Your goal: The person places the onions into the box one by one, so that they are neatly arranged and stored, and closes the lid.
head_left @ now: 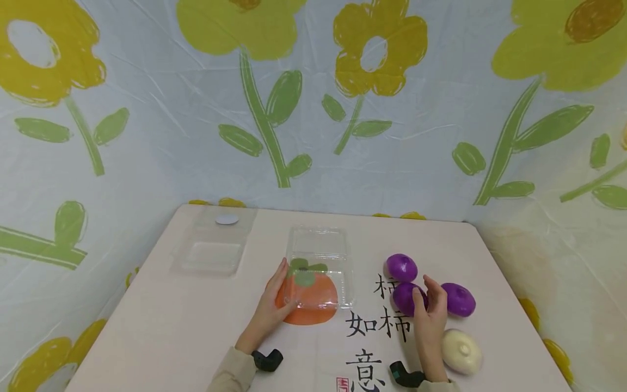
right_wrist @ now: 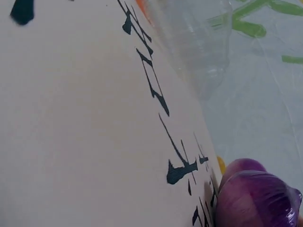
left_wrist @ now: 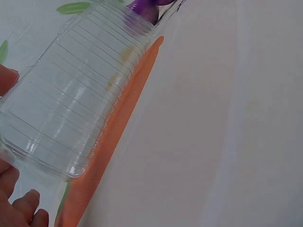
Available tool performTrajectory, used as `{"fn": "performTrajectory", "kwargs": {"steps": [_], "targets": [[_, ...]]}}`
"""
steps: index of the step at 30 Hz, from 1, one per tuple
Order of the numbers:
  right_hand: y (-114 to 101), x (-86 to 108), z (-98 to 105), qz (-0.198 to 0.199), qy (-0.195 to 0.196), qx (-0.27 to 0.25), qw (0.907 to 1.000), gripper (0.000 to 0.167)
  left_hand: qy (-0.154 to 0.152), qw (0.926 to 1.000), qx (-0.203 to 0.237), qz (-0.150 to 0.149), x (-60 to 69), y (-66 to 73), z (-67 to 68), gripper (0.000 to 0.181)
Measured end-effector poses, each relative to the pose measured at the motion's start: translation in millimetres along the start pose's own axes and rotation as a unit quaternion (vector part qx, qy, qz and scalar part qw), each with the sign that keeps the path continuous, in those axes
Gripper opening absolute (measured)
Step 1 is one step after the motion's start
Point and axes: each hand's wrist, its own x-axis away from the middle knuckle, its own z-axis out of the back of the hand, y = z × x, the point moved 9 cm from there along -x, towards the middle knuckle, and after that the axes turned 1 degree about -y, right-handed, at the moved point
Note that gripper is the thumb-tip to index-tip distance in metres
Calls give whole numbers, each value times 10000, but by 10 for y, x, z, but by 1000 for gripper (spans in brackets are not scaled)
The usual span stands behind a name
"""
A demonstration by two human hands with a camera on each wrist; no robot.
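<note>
My left hand (head_left: 269, 313) holds the left front corner of a clear plastic container (head_left: 318, 294), whose lid stands folded back. The left wrist view shows my thumb (left_wrist: 7, 79) at one side of the ribbed container (left_wrist: 71, 94) and curled fingers (left_wrist: 28, 205) at the other. My right hand (head_left: 431, 321) curves around the right side of a purple onion (head_left: 405, 298). In the right wrist view that onion (right_wrist: 255, 198) fills the lower right corner; my fingers are mostly out of frame. Another purple onion (head_left: 401, 267) sits just behind it, and a third (head_left: 458, 299) to the right.
A whitish onion (head_left: 461, 351) lies beside my right wrist. Another open clear container (head_left: 213, 256) with a white oval label (head_left: 227, 219) stands at the back left. The tablecloth (head_left: 161, 326) has a printed persimmon and black characters. Flowered cloth (head_left: 313, 120) hangs around the table.
</note>
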Motion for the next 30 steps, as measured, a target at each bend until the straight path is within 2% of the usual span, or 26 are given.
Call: {"fn": "performTrajectory", "kwargs": {"steps": [5, 9, 13, 17, 21, 27, 30], "targets": [[164, 55, 1, -281, 27, 376, 9989, 48, 31, 9999, -105, -44, -3, 50, 5, 82], [274, 105, -1, -492, 41, 742, 9960, 53, 50, 9997, -202, -108, 3, 227, 40, 81], [390, 141, -15, -834, -44, 794, 9933, 62, 16, 9996, -235, -141, 7, 414, 96, 78], [445, 154, -42, -1042, -188, 882, 9905, 75, 10, 9995, -237, -184, -3, 469, 112, 77], [417, 147, -66, -993, -291, 989, 9897, 88, 3, 9997, -177, -164, -18, 431, 97, 78], [408, 134, -55, -874, -269, 1124, 9894, 91, 49, 9997, -247, -7, 5, 31, 4, 83], [420, 126, -54, -951, -252, 1198, 9879, 90, -13, 9996, -273, 10, 5, -5, -1, 82]]}}
